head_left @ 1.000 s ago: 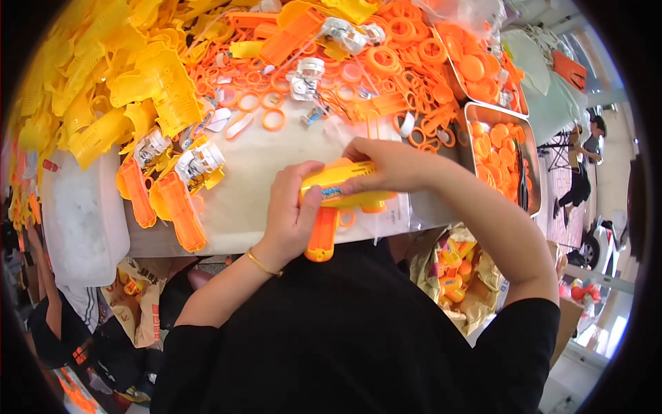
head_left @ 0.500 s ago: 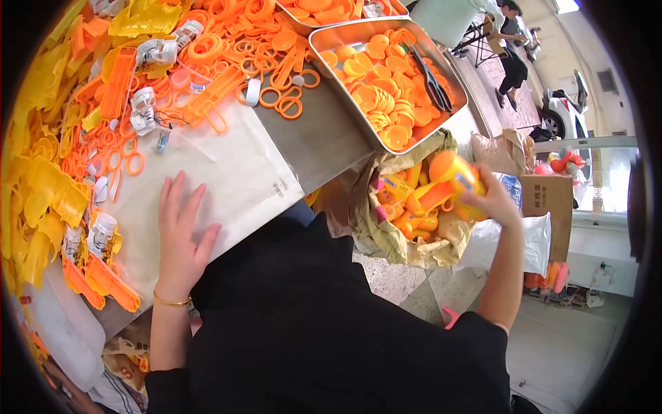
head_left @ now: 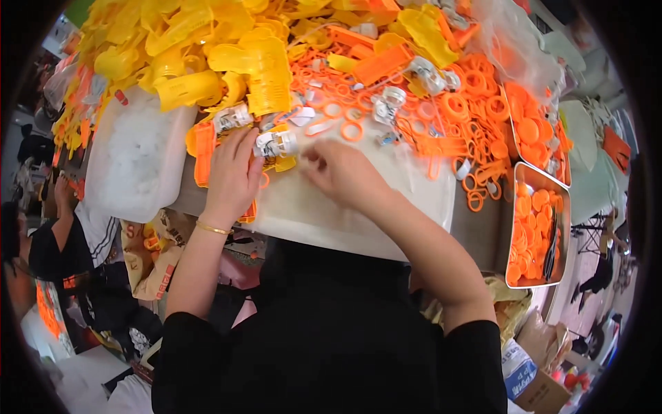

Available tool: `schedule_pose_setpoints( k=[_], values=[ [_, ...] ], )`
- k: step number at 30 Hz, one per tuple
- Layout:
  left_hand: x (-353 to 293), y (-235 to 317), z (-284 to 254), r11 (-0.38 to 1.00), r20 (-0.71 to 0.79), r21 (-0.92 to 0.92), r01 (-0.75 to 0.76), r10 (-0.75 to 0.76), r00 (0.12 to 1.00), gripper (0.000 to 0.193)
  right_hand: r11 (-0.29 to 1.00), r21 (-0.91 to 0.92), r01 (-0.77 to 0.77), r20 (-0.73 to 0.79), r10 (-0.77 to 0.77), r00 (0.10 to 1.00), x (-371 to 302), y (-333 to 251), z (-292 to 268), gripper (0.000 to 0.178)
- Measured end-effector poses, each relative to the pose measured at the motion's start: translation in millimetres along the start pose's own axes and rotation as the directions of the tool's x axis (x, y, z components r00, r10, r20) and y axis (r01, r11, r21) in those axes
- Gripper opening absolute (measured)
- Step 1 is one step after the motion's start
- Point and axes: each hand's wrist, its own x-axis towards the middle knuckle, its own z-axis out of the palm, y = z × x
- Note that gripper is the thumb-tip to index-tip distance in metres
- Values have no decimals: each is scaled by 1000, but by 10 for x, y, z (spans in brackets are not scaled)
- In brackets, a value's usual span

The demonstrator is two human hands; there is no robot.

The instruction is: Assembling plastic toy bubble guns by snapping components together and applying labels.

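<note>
My left hand [head_left: 234,174] is closed around a white plastic mechanism [head_left: 276,143], which has yellow and orange shell pieces about it, at the table's front left. Its fingers hide part of that piece. A second white mechanism [head_left: 233,117] lies just beyond those fingers, beside an orange shell [head_left: 201,153]. My right hand [head_left: 339,172] hovers over the pale sheet [head_left: 345,224], a little right of the held mechanism. Its fingers are curled together, and whatever they may hold is hidden.
Yellow shells [head_left: 255,65] heap up at the back left. Orange rings and scissor-like handles [head_left: 476,176] spread at the right, near a metal tray [head_left: 512,276] of orange caps with dark scissors [head_left: 551,252]. A white tub [head_left: 103,186] stands at the left. Another person's arm [head_left: 63,207] shows far left.
The view has swung left. My right hand has left the paper bag and the orange-yellow plastic piece and come over the table. My left hand has moved from the sheet onto the white mechanism.
</note>
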Motion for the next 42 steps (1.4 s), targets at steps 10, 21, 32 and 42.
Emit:
schedule_pose_setpoints(
  k=[10, 21, 32, 42],
  values=[
    [176, 372, 186, 980, 37, -135, -144, 151, 988, 47, 996, 86, -14, 180, -2, 984, -615, -35, -159, 13],
    [260, 857, 452, 863, -4, -439, -250, 277, 961, 52, 828, -259, 497, 73, -497, 865, -718, 33, -104, 33],
    [90, -1269, -1253, 900, -26, 258, 352, -358, 934, 17, 872, -233, 430, 255, -372, 893, -725, -70, -145, 34],
    [-62, -1923, -1194, 708, -87, 510, 489, -523, 848, 15, 872, -464, 154, -93, -221, 971, -363, -140, -344, 20]
  ],
)
